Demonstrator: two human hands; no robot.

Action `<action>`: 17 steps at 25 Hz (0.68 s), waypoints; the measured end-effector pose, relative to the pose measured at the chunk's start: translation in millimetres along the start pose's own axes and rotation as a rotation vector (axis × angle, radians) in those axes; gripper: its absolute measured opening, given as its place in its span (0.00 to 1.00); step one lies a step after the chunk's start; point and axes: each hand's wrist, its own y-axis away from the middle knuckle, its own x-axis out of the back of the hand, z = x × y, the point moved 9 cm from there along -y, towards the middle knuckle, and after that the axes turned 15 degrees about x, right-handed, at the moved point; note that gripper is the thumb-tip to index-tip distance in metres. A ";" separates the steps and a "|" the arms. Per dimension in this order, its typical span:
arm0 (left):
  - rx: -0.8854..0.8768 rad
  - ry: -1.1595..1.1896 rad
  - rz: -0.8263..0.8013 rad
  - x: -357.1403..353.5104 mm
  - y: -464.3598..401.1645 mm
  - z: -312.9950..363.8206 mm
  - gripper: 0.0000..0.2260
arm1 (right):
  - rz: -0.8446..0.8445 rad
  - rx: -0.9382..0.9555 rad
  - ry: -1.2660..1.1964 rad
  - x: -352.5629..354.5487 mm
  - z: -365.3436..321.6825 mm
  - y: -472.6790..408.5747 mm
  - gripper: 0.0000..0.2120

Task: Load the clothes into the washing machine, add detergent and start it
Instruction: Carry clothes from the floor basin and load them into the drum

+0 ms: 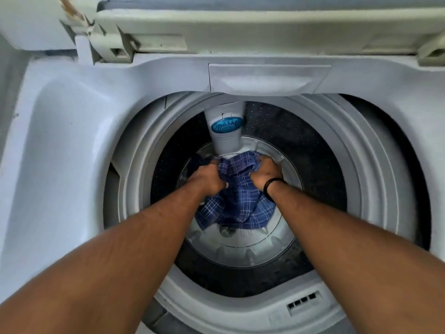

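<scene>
I look straight down into a top-loading washing machine (72, 131) with its lid raised. Both my arms reach deep into the drum (313, 169). A blue checked cloth (240, 201) lies bunched on the pulsator plate (243, 251) at the bottom. My left hand (207, 180) grips the cloth's left side and my right hand (265, 171), with a black band on the wrist, grips its right side. A darker piece of fabric (199, 161) shows just left of my left hand.
A white lint filter with a blue oval mesh (226, 125) runs down the drum's far wall. The raised lid (240, 22) stands behind the opening. A closed drawer panel (267, 78) sits in the far rim. A small vent (302, 304) is in the near rim.
</scene>
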 end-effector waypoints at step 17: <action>-0.452 0.276 0.169 87.1 267.9 -23.5 0.09 | 0.157 0.260 -0.255 130.7 -121.1 250.9 0.04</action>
